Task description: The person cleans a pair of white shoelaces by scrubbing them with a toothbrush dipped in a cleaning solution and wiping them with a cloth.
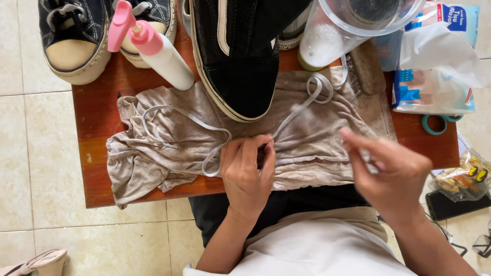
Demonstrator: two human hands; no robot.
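A black sneaker with a white stripe (238,56) lies toe-down over a crumpled beige cloth (169,153) on a small wooden table (94,133). A white shoelace (179,117) loops across the cloth to the left and another stretch of lace (312,94) curls to the right. My left hand (248,174) rests on the cloth below the toe, fingers pinched on the lace. My right hand (391,171) hovers over the cloth's right side, blurred, fingers pinched on what seems to be the lace end.
A white spray bottle with a pink head (153,46) and a pair of dark canvas sneakers (74,36) sit at the back left. A clear bowl (358,20), tissue pack (434,66), brush (365,66) and teal scissors (434,124) crowd the back right. A phone (455,204) lies on the floor.
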